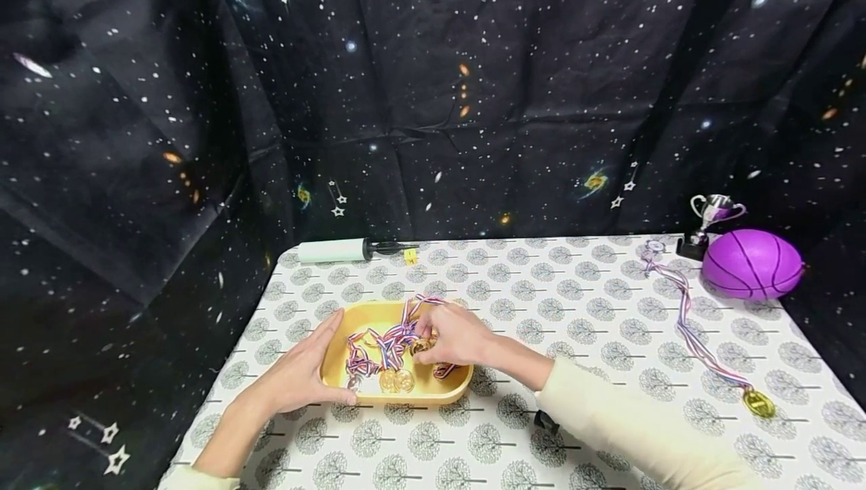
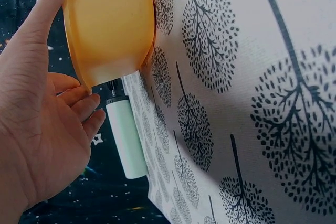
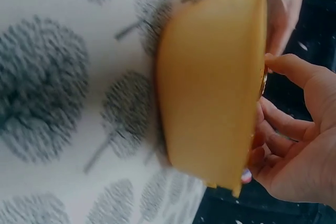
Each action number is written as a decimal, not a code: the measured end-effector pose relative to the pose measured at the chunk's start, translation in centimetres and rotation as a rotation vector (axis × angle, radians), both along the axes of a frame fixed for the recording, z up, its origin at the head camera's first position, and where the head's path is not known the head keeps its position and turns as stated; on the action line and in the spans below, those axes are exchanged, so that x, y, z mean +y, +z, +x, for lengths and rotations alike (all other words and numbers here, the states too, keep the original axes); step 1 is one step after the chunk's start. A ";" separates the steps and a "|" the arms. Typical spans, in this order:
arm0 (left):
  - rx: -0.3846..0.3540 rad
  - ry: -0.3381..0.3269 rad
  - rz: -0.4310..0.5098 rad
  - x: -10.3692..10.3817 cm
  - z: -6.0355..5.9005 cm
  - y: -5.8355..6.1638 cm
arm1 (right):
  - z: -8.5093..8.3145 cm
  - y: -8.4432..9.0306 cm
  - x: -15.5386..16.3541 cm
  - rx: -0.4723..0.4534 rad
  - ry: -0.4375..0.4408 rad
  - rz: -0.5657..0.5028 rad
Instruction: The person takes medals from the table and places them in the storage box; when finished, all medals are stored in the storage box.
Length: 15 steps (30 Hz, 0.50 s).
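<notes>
A yellow tray (image 1: 446,388) sits on the tree-patterned tablecloth and holds several gold medals (image 1: 396,380) on red, white and blue ribbons (image 1: 386,346). My left hand (image 1: 318,366) cups the tray's near left corner, thumb on the front rim. The left wrist view shows that hand (image 2: 52,77) against the tray's outer wall (image 2: 110,24). My right hand (image 1: 433,340) reaches into the tray from the right and pinches a gold medal. In the right wrist view its fingers (image 3: 286,124) curl over the tray's rim (image 3: 210,87), with a gold glint beside them.
Another medal (image 1: 759,402) with a long ribbon lies on the table's right side. A purple ball (image 1: 751,264) and a small trophy (image 1: 710,216) stand at the back right. A pale green pump (image 1: 334,250) (image 2: 126,135) lies along the back edge. A starry black cloth hangs behind.
</notes>
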<state>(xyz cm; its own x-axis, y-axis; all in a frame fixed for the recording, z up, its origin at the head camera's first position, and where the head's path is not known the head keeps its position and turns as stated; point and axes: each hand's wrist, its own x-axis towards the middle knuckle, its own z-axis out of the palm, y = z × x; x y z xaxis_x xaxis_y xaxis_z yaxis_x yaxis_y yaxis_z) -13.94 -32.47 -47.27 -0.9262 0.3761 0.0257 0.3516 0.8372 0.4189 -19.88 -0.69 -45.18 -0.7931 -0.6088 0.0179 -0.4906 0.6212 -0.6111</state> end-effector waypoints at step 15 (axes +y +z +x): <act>-0.016 0.010 0.007 0.1 0.0 0.1 | 2.0 -2.4 -1.2 0.076 0.016 0.100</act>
